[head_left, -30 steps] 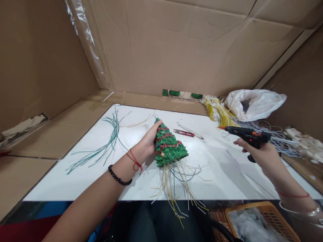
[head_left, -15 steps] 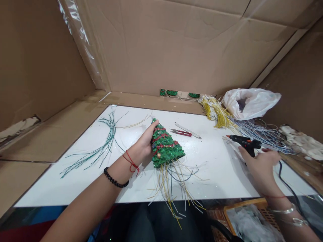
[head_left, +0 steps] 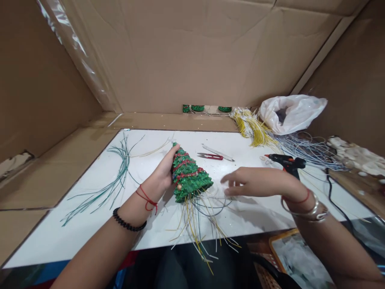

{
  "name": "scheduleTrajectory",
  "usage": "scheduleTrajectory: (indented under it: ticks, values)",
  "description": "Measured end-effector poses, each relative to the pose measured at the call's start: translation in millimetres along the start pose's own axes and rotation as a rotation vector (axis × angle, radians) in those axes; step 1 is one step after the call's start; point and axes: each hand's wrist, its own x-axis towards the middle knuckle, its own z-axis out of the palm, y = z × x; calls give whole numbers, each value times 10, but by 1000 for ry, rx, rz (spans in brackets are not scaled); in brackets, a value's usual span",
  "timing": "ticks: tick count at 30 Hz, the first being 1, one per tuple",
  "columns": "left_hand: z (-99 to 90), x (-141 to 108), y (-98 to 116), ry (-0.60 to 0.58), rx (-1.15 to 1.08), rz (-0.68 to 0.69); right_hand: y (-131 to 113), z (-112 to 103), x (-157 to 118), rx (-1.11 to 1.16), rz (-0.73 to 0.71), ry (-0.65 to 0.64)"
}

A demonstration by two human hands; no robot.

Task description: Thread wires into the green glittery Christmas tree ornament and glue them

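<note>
A small green Christmas tree with red garland lies tilted over the white board, its star tip pointing away from me. My left hand is closed around its left side. From the tree's base, loose yellow, white and dark wires fan out toward me and hang past the board's edge. My right hand hovers just right of the tree, holding nothing, fingers apart and reaching toward the base. Behind my right wrist a black glue gun with an orange tip rests on the board.
Red thread snips and a slim pen-like tool lie behind the tree. Green wires are spread at left. Yellow wire bundles, blue-white wires and a white plastic bag sit back right. Cardboard walls enclose the board.
My right hand has let go of the glue gun and moved left to beside the tree's base. My left hand still holds the tree. The whole view has shifted slightly.
</note>
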Motion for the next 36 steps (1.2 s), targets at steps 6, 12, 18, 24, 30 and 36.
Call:
scheduleTrajectory:
  ticks: [6, 12, 18, 24, 30, 36]
  values:
    - [31, -32, 6, 69, 69, -12, 74, -299, -117, 617, -578, -294]
    - [15, -25, 11, 81, 90, -8, 257, -56, 210, 768, -338, 602]
    - [-38, 34, -5, 77, 93, -9, 362, -63, 0, 589, -134, 63]
    - [-30, 43, 4, 86, 106, -6, 248, 22, -61, 889, -639, -64]
    - [-2, 30, -6, 87, 95, 17, 233, 100, 175, 754, -340, 612]
    - [-42, 52, -3, 62, 84, -16, 394, 6, 117, 560, 72, 61]
